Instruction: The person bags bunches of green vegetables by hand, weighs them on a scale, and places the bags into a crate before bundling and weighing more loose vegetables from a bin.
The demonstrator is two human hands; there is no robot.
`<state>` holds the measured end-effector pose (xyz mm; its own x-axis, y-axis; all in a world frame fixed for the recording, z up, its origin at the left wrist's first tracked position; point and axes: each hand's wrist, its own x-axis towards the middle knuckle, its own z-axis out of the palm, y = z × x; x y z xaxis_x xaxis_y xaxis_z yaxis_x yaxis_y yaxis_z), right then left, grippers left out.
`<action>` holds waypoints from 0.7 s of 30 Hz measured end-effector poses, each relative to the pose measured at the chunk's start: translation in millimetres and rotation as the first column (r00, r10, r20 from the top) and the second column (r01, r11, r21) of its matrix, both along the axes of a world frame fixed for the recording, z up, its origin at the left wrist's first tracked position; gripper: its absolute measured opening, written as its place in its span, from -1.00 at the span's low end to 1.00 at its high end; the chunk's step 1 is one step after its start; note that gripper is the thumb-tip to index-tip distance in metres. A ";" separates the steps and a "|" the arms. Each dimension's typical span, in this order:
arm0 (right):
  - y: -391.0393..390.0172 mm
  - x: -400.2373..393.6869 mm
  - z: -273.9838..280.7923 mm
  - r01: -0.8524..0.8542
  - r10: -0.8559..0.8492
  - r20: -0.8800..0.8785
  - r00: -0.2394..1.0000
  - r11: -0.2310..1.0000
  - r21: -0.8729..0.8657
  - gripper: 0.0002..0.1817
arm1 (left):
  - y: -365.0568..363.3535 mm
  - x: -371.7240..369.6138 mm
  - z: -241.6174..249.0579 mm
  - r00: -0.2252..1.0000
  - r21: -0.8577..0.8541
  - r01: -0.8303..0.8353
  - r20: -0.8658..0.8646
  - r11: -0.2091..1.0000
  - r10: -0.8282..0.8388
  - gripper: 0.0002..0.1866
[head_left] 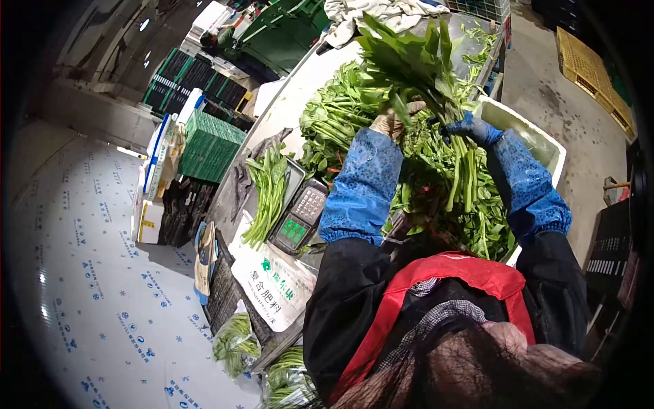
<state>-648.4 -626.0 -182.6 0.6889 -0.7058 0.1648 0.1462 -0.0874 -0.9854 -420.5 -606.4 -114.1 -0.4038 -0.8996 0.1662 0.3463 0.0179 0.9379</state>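
A bunch of leafy greens is raised over the table, its leaves pointing away from me and its pale stems hanging down on the right. My right hand, in a blue glove, is closed round the stems. My left hand, in a light glove, is at the left side of the bunch; leaves partly hide its fingers. Beneath and around both hands lie more loose greens. A pile of greens is left of my left hand. Farther left, a scale with green digits stands beside a small bundle of stems.
A white foam box is at the right. A printed white sack lies at the table's near left, with bagged greens below. Green crates are stacked at left; a yellow pallet lies on the floor.
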 end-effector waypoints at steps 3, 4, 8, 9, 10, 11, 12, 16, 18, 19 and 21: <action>30.8 18.6 23.3 -0.152 0.154 -0.021 0.988 0.985 0.081 -0.48 | 1.3 -1.6 5.4 0.999 -0.018 -0.045 0.002 0.999 0.045 -0.52; 28.8 26.4 12.6 -0.106 0.121 -0.148 0.982 0.989 0.101 -0.46 | 2.9 -1.9 9.3 0.997 -0.019 -0.066 0.028 0.998 0.067 -0.53; 38.0 36.2 12.2 0.075 -0.071 -0.052 0.996 0.994 0.085 -0.26 | 1.7 -11.0 15.4 0.991 -0.023 -0.118 0.055 0.993 0.119 -0.55; 39.9 37.8 8.0 0.202 -0.201 0.023 0.979 0.975 -0.090 -0.22 | 2.4 -12.1 15.8 0.991 -0.023 -0.124 0.057 0.992 0.125 -0.56; 40.0 39.3 5.3 0.331 -0.309 0.122 0.943 0.909 -0.255 -0.18 | 3.8 -15.0 15.5 0.990 -0.027 -0.131 0.042 0.991 0.133 -0.57; 40.0 39.7 7.8 0.288 -0.255 0.197 0.947 0.944 -0.162 -0.16 | 3.8 -15.1 17.1 0.989 -0.027 -0.142 0.046 0.990 0.143 -0.57; 41.6 40.6 9.3 0.292 -0.259 0.199 0.945 0.943 -0.162 -0.16 | 4.6 -15.5 18.0 0.987 -0.027 -0.149 0.053 0.988 0.150 -0.58; 45.7 48.6 2.8 0.606 -0.573 0.240 0.783 0.617 -0.502 -0.49 | 7.0 -21.4 24.1 0.979 -0.034 -0.194 0.051 0.980 0.195 -0.60; 49.8 41.0 1.0 0.574 -0.564 0.226 0.794 0.574 -0.584 -0.74 | 6.2 -20.6 27.8 0.972 -0.039 -0.233 0.036 0.972 0.234 -0.61; 48.1 32.9 -7.2 0.449 -0.508 0.132 0.851 0.574 -0.684 -0.76 | 6.0 -17.0 30.1 0.966 -0.036 -0.257 0.021 0.966 0.258 -0.62; 40.2 8.4 -42.8 0.116 -0.477 -0.244 0.844 0.607 -0.786 -0.79 | 6.2 -6.3 35.0 0.952 -0.033 -0.306 -0.014 0.951 0.306 -0.63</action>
